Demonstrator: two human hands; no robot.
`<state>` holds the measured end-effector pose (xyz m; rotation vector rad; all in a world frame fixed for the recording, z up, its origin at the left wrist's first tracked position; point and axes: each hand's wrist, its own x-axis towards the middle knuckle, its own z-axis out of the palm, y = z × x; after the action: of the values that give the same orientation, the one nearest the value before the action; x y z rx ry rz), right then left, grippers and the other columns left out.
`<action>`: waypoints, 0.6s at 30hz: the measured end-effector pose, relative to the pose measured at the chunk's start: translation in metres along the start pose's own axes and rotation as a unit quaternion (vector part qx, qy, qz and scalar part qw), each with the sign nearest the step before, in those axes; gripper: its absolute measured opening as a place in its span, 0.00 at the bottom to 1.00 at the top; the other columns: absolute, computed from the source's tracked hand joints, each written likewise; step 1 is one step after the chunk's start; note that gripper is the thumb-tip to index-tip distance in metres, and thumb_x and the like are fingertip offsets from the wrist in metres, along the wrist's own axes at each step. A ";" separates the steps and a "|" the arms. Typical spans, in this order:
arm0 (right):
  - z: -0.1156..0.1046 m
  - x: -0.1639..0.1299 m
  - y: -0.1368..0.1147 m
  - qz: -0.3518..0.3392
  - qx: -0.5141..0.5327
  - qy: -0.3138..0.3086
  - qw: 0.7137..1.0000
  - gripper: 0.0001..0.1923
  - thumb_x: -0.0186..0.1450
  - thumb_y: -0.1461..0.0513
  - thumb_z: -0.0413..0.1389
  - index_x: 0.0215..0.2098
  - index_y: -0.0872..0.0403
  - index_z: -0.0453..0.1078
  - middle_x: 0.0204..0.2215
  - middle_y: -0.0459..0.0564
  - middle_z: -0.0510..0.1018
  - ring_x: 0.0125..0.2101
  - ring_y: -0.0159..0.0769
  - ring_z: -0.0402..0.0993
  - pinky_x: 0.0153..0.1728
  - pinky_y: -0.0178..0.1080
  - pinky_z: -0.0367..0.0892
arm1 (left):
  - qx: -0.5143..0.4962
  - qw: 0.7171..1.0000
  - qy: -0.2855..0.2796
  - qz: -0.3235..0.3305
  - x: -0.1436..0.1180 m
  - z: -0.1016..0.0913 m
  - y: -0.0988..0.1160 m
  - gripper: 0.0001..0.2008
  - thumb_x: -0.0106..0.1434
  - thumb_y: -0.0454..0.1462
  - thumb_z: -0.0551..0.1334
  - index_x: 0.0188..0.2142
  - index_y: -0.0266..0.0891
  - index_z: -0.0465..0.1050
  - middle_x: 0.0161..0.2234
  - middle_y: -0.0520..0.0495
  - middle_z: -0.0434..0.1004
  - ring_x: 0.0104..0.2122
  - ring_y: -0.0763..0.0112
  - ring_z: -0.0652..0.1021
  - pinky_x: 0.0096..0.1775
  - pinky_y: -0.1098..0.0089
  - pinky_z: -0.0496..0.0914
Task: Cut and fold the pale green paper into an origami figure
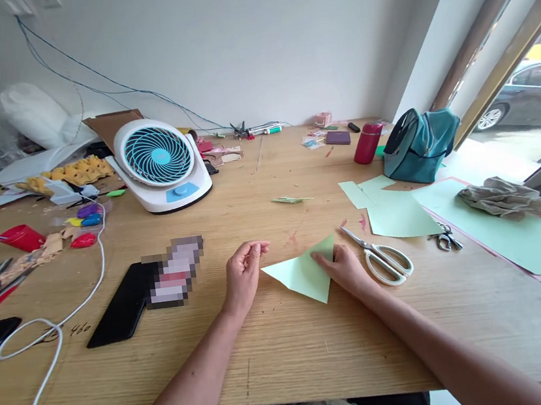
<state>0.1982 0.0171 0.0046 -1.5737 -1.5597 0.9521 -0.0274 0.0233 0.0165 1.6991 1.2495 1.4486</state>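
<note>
A folded sheet of light green paper (302, 276) is held by my right hand (350, 268), with the thumb on its near face and the fingers behind it. The sheet tilts up off the table, and its pointed left corner reaches close to my left hand (244, 274). That hand is closed, thumb against curled fingers, just apart from the paper, and nothing shows in it. White-handled scissors (386, 264) lie partly open right beside my right hand. Beyond both hands lies a small folded green paper piece (291, 199).
A white fan (176, 197) stands at the back left. Black phone-like slabs (118, 306) and a white cable (100, 263) lie left. Green sheets (400, 216), small metal clippers (447, 240), a red bottle (368, 143) and a teal bag (422, 151) are on the right.
</note>
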 end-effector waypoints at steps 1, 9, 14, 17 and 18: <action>0.001 0.000 0.003 0.003 0.009 0.006 1.000 0.14 0.61 0.53 0.55 0.25 0.54 0.71 0.26 0.52 0.80 0.29 0.42 0.76 0.28 0.38 0.67 | 0.018 1.000 0.017 0.018 -0.001 -0.002 0.003 0.14 0.70 0.42 0.53 0.37 0.38 0.75 0.36 0.46 0.79 0.38 0.68 0.78 0.42 0.69 0.72; 0.002 -0.002 0.017 0.015 0.046 0.037 0.998 0.18 0.62 0.50 0.54 0.28 0.55 0.72 0.30 0.55 0.82 0.32 0.45 0.77 0.29 0.39 0.69 | 0.266 0.910 -0.036 0.317 -0.028 0.005 0.028 0.11 0.65 0.33 0.58 0.43 0.45 0.76 0.42 0.47 0.79 0.44 0.63 0.76 0.48 0.60 0.65; 0.003 -0.005 0.012 0.015 0.017 0.051 0.998 0.16 0.60 0.50 0.55 0.27 0.55 0.72 0.27 0.54 0.81 0.29 0.43 0.75 0.28 0.39 0.67 | 0.317 0.859 -0.013 0.402 -0.039 0.008 0.034 0.15 0.63 0.32 0.59 0.47 0.49 0.74 0.47 0.49 0.79 0.51 0.61 0.74 0.54 0.56 0.60; 0.002 -0.007 0.009 0.008 0.000 0.048 0.999 0.16 0.60 0.51 0.55 0.25 0.55 0.69 0.24 0.52 0.79 0.27 0.41 0.72 0.27 0.38 0.65 | 0.303 0.840 -0.130 0.431 -0.039 0.014 0.030 0.12 0.66 0.31 0.56 0.46 0.43 0.73 0.43 0.49 0.80 0.49 0.66 0.75 0.56 0.60 0.61; 0.002 -0.007 0.008 0.005 -0.003 0.044 0.999 0.16 0.60 0.51 0.55 0.24 0.55 0.69 0.23 0.51 0.78 0.26 0.40 0.71 0.27 0.38 0.64 | 0.303 0.841 -0.165 0.417 -0.038 0.017 0.027 0.12 0.66 0.30 0.55 0.45 0.41 0.74 0.42 0.48 0.80 0.49 0.66 0.75 0.56 0.61 0.62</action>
<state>0.2001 0.0099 -0.0032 -1.6070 -1.4972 0.8728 -0.0026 -0.0197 0.0195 3.0441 0.8248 1.1058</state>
